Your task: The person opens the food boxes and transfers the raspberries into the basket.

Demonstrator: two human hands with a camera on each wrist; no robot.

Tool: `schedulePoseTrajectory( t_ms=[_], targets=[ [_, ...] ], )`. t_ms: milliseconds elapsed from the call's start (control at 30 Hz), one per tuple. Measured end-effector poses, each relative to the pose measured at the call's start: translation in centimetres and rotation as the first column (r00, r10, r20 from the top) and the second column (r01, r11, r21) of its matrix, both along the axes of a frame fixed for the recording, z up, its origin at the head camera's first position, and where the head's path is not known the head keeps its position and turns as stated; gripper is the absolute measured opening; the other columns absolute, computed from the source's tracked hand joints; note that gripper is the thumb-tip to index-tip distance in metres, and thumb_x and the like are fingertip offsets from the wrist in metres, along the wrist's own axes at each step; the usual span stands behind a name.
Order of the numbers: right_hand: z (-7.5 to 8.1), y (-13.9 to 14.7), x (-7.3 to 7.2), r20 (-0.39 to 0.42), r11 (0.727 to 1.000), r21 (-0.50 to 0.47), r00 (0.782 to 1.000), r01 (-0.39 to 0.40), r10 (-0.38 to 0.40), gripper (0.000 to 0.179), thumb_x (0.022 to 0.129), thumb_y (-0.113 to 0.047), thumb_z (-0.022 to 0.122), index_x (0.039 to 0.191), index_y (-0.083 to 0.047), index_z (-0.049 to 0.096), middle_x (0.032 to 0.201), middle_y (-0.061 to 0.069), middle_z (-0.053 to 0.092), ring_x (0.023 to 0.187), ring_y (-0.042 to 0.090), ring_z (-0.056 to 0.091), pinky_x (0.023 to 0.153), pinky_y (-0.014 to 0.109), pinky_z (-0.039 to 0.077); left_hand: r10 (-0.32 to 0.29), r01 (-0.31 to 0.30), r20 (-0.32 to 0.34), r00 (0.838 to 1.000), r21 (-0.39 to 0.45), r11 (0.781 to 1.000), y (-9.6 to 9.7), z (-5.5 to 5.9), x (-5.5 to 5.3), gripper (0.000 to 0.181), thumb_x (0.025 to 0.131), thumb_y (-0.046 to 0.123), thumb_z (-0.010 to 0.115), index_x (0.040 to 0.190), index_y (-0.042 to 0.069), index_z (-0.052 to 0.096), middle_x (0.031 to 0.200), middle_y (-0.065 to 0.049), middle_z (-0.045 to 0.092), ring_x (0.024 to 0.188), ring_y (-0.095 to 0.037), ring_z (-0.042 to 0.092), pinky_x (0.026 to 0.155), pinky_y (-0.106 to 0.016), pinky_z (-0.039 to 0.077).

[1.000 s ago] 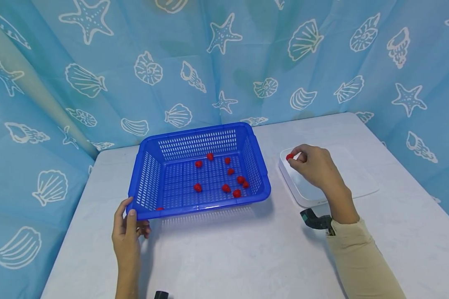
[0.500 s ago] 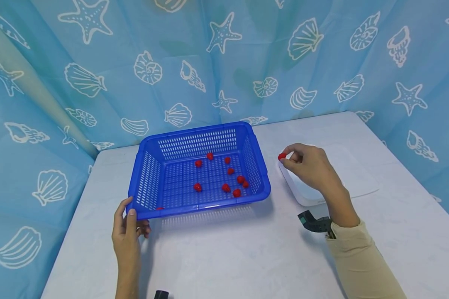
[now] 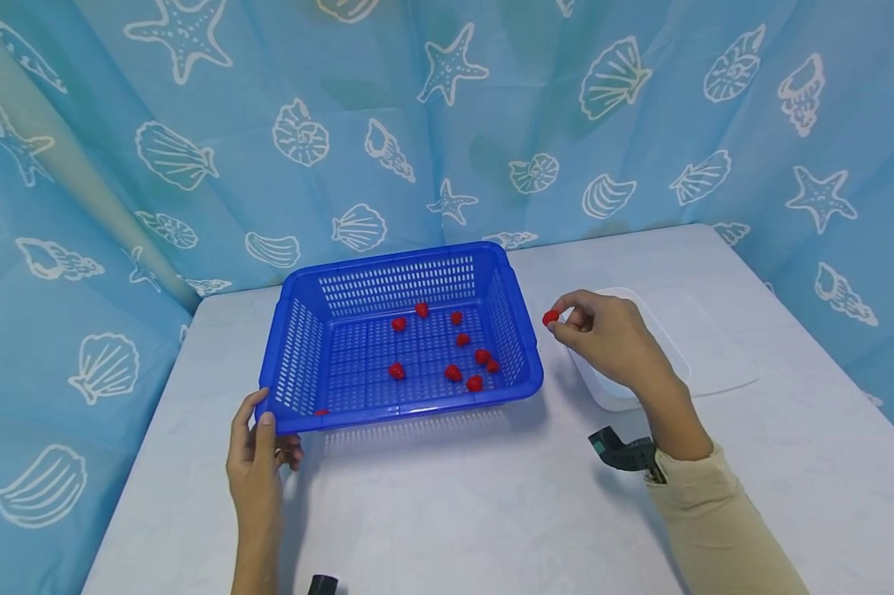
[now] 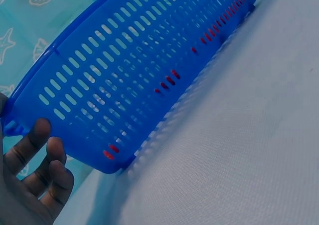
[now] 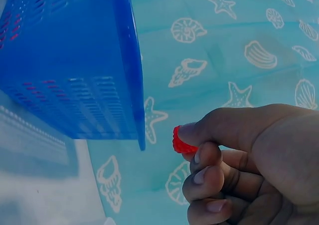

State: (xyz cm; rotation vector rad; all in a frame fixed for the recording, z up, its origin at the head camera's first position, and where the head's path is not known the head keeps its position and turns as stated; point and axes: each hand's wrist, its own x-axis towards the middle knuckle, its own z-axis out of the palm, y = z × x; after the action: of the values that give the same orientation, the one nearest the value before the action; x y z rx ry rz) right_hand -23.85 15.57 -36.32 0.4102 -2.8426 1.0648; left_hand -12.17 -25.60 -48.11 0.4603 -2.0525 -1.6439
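My right hand [image 3: 606, 339] pinches a red raspberry [image 3: 550, 317] between thumb and fingertips, above the gap between the basket and the white container. In the right wrist view, the raspberry [image 5: 182, 141] shows its bumpy surface just past the thumb. A blue perforated plastic basket [image 3: 432, 405] holds several more raspberries [image 3: 396, 371], most of them towards its right half. At the near left corner, my left hand [image 3: 254, 475] grips the basket's rim, thumb on top. Its lower fingers curl beneath the rim in the left wrist view.
Right of the basket stands a white round-cornered container [image 3: 615, 403], partly covered by my right hand. A thin clear sheet [image 3: 722, 355] lies beside it on the white table [image 3: 447, 512]. A blue seashell-print curtain [image 3: 484, 124] hangs behind the table.
My right hand has moved left with the raspberry, from over the white container to the gap beside the basket. The left hand keeps its hold on the rim.
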Motion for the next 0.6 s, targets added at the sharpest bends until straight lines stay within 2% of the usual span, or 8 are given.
schedulePoseTrajectory(
  t_ms=[67, 167, 233, 300, 400, 467, 600],
  targets=[
    [0.2, -0.2, 0.1, 0.017, 1.000, -0.005, 1.000, 0.001, -0.001, 0.018, 0.085, -0.020, 0.065, 0.101, -0.012, 0.063, 0.070, 0.003, 0.054, 0.063, 0.019, 0.048, 0.053, 0.030, 0.040, -0.003, 0.003, -0.002, 1.000, -0.002, 1.000, -0.2, -0.4, -0.1, 0.044, 0.092, 0.052, 0.041, 0.134, 0.039, 0.041, 0.091, -0.013, 0.057, 0.066, -0.025, 0.056, 0.050, -0.028, 0.047],
    [0.4, -0.6, 0.3, 0.035, 1.000, -0.011, 0.999, 0.008, -0.008, 0.019, 0.085, -0.021, 0.066, 0.102, -0.013, 0.063, 0.071, 0.003, 0.054, 0.064, 0.020, 0.048, 0.053, 0.030, 0.040, 0.002, -0.003, 0.019, 1.000, 0.012, 1.000, 0.4, 0.8, 0.1, 0.042, 0.093, 0.050, 0.041, 0.134, 0.038, 0.042, 0.090, -0.013, 0.056, 0.066, -0.025, 0.056, 0.051, -0.028, 0.047],
    [0.4, -0.8, 0.3, 0.043, 1.000, -0.010, 0.999, 0.019, -0.019, 0.019, 0.085, -0.021, 0.066, 0.102, -0.014, 0.063, 0.071, 0.003, 0.054, 0.064, 0.020, 0.048, 0.053, 0.030, 0.040, -0.002, 0.002, 0.017, 1.000, 0.009, 1.000, 0.5, 1.0, 0.0, 0.043, 0.093, 0.052, 0.041, 0.134, 0.039, 0.041, 0.090, -0.013, 0.056, 0.066, -0.025, 0.056, 0.051, -0.028, 0.047],
    [0.4, -1.0, 0.4, 0.049, 1.000, -0.012, 0.998, 0.027, -0.027, 0.019, 0.084, -0.021, 0.066, 0.101, -0.015, 0.063, 0.071, 0.003, 0.054, 0.064, 0.020, 0.048, 0.052, 0.031, 0.040, 0.000, 0.000, 0.015, 1.000, 0.008, 1.000, 0.3, 0.8, -0.1, 0.043, 0.092, 0.053, 0.041, 0.133, 0.040, 0.042, 0.090, -0.013, 0.057, 0.067, -0.027, 0.056, 0.051, -0.029, 0.047],
    [0.3, -1.2, 0.4, 0.055, 0.999, -0.018, 0.998, 0.031, -0.030, 0.018, 0.084, -0.021, 0.067, 0.100, -0.016, 0.063, 0.070, 0.003, 0.054, 0.064, 0.020, 0.048, 0.051, 0.031, 0.040, -0.006, 0.006, -0.014, 1.000, -0.002, 1.000, -0.4, -0.8, -0.4, 0.044, 0.091, 0.055, 0.041, 0.133, 0.041, 0.042, 0.090, -0.014, 0.057, 0.066, -0.028, 0.056, 0.050, -0.030, 0.047],
    [0.3, -1.3, 0.5, 0.054, 0.999, -0.022, 0.998, 0.026, -0.024, 0.017, 0.084, -0.022, 0.067, 0.100, -0.017, 0.063, 0.070, 0.002, 0.054, 0.063, 0.019, 0.048, 0.050, 0.031, 0.040, -0.003, 0.003, -0.008, 1.000, -0.008, 1.000, -0.4, -0.9, -0.4, 0.044, 0.092, 0.054, 0.040, 0.133, 0.040, 0.041, 0.090, -0.013, 0.057, 0.066, -0.028, 0.056, 0.050, -0.030, 0.047],
    [0.3, -1.5, 0.7, 0.042, 1.000, -0.031, 0.999, 0.001, 0.000, 0.016, 0.084, -0.023, 0.066, 0.099, -0.017, 0.063, 0.069, 0.001, 0.054, 0.062, 0.018, 0.048, 0.050, 0.031, 0.040, -0.002, 0.002, 0.016, 1.000, -0.015, 1.000, 0.1, 0.2, 0.0, 0.044, 0.092, 0.054, 0.040, 0.134, 0.039, 0.040, 0.090, -0.013, 0.058, 0.066, -0.025, 0.057, 0.051, -0.028, 0.048]
  ],
)
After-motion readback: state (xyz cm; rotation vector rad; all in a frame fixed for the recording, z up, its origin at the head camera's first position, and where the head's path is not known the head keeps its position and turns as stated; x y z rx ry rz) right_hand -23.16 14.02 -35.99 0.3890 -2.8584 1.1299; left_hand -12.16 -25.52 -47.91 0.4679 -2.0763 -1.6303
